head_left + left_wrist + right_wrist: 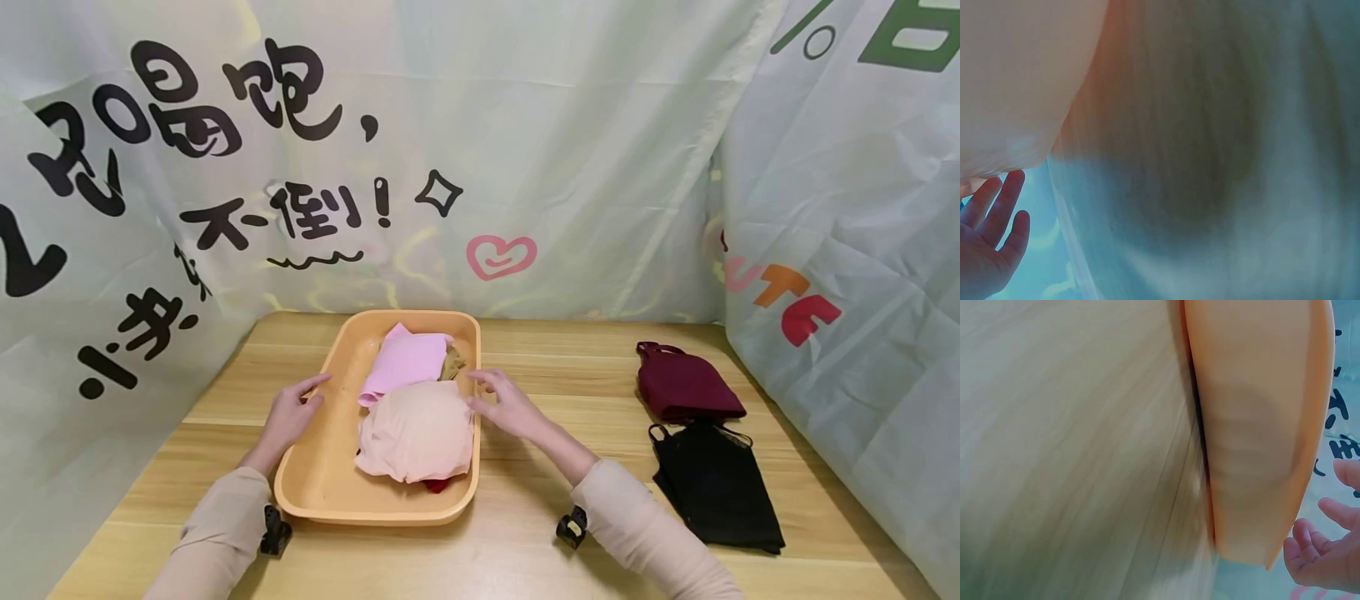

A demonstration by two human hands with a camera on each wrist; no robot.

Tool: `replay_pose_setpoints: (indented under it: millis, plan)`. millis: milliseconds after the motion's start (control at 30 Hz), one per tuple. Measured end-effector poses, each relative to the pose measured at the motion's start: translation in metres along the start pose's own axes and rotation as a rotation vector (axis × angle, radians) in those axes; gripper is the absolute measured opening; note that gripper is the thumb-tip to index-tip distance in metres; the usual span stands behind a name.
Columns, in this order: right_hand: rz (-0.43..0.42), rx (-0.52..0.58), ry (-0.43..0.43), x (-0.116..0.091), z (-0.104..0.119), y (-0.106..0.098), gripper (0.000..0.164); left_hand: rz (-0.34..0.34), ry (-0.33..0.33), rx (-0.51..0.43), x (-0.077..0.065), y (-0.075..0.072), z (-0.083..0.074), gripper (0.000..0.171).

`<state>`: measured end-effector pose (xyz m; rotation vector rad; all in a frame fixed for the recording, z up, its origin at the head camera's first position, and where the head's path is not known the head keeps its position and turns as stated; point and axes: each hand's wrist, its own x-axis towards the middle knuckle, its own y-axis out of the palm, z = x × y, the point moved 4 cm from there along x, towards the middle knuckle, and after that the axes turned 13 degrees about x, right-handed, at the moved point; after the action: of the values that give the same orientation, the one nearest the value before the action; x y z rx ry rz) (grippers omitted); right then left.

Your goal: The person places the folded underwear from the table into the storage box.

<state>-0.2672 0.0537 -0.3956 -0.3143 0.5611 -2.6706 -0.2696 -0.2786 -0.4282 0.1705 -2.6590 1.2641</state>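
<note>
An orange plastic basin sits on the wooden table with folded clothes inside. Toward its back lies a pink folded garment, beside a bit of brown cloth. In front is a pale peach garment, with red cloth peeking from under it. My left hand is at the basin's left rim, fingers loosely extended. At the right rim, my right hand reaches over with relaxed fingers, its thumb near the peach garment; whether it touches is unclear. Both wrist views show loosely spread fingers beside the basin wall.
On the table's right side lie a folded maroon garment and, nearer, a black strappy top. Printed cloth curtains hang behind the table and along both sides.
</note>
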Motion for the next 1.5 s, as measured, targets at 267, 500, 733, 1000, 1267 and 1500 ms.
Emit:
replay_pose_setpoints:
  millis: [267,500,733,1000,1267,1500]
  plan:
    - [-0.047,-0.013,0.035,0.000,-0.010,-0.012,0.046,-0.022,0.015,0.029,0.001,-0.001,0.002,0.033]
    - [-0.054,-0.015,0.023,0.002,-0.013,-0.033,0.047,-0.018,0.032,0.041,0.002,-0.002,-0.001,0.033]
    - [-0.067,-0.014,0.015,0.000,-0.013,-0.058,0.046,-0.014,0.039,0.024,0.003,-0.004,-0.004,0.032]
    - [-0.066,-0.032,0.055,-0.004,-0.020,-0.075,0.048,-0.023,0.035,0.025,0.003,-0.003,-0.002,0.031]
    - [-0.076,-0.081,0.083,-0.007,-0.025,-0.085,0.048,-0.033,0.040,0.031,0.003,-0.001,-0.001,0.031]
    - [-0.056,-0.104,0.096,-0.009,-0.031,-0.098,0.050,-0.043,0.043,0.039,0.002,-0.001,0.000,0.031]
